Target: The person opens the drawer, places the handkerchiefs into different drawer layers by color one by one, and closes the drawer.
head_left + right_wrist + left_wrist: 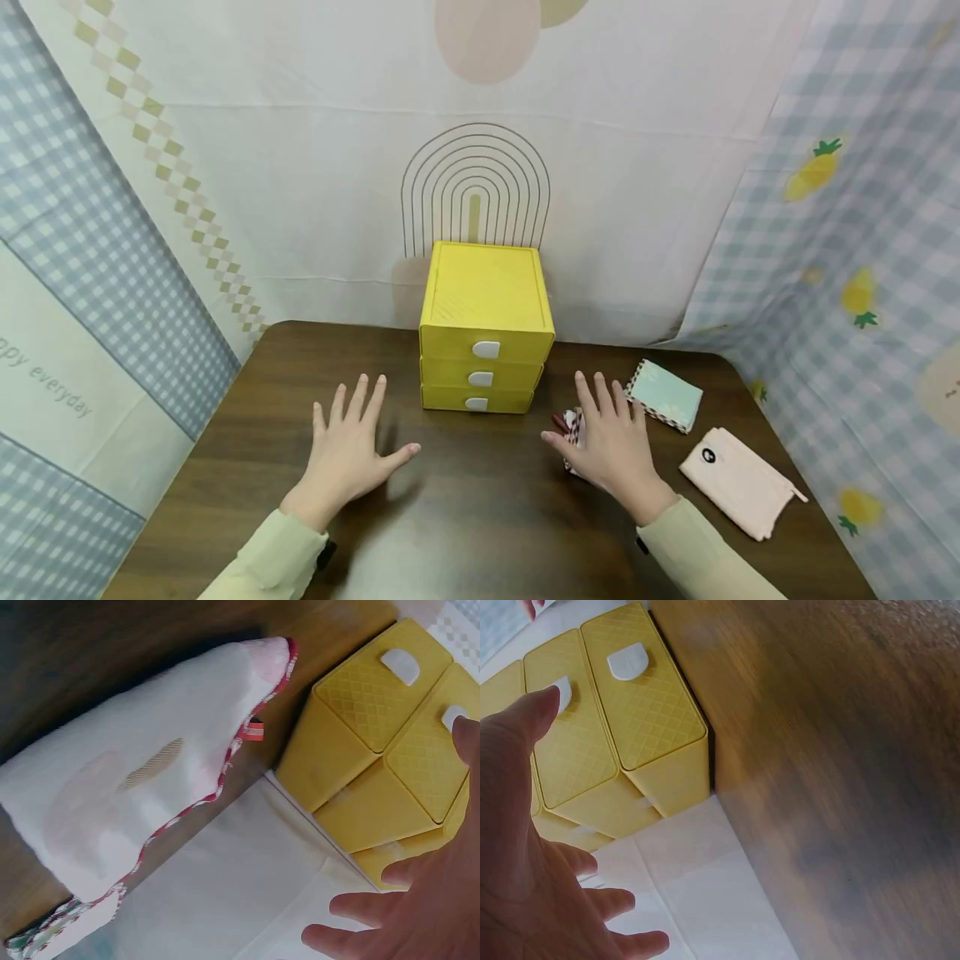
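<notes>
My left hand (348, 458) hovers above the left part of the table, fingers spread and holding nothing. On the other side, my right hand (617, 450) is held with straight, parted fingers over a folded white cloth with a red-checked edge (150, 765). From the head view that hand hides most of this cloth; the right wrist view shows its pale printed shapes and a small red tag (253, 730). Between and beyond both hands stands a yellow three-drawer box (483, 287), its drawers closed, each with a white rounded pull (480, 378).
Right of my right hand lie a mint folded cloth with a checked edge (667, 396) and a pale pink folded cloth (738, 483) with a round black mark and a loop. Patterned cloth hangings (322, 192) enclose the brown table (480, 508) at the back and sides.
</notes>
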{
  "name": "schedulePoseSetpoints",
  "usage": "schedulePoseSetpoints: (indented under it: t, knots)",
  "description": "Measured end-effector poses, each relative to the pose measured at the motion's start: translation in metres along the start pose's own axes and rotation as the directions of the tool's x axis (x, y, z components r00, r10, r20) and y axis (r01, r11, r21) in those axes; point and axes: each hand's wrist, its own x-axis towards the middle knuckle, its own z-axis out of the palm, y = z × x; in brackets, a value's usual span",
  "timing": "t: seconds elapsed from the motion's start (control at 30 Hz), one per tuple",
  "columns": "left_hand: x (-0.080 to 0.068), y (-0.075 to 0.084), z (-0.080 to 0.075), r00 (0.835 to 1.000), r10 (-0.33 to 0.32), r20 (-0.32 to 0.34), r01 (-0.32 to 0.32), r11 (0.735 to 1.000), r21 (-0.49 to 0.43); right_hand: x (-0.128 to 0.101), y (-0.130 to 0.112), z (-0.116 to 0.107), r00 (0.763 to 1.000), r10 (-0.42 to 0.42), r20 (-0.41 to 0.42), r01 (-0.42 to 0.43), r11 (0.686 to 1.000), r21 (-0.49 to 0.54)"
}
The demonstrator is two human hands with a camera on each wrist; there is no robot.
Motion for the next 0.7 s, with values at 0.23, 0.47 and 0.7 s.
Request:
schedulePoseSetpoints:
  t: [0.23,0.47,0.7]
  knots:
    - [0.002,0.003,0.0,0.999,-0.009,0.031,0.011,0.998,-0.067,0.001,-0.004,-0.006,1.0,-0.013,-0.006,0.014,0.995,0.099]
    - [0.007,0.003,-0.007,0.993,-0.034,0.11,0.061,0.967,-0.246,0.006,-0.012,-0.017,0.992,0.05,0.115,-0.086,0.942,0.326]
    - [0.017,0.009,-0.019,0.981,-0.051,0.188,0.141,0.849,-0.508,0.015,-0.024,-0.031,0.949,0.09,0.303,-0.282,0.673,0.683]
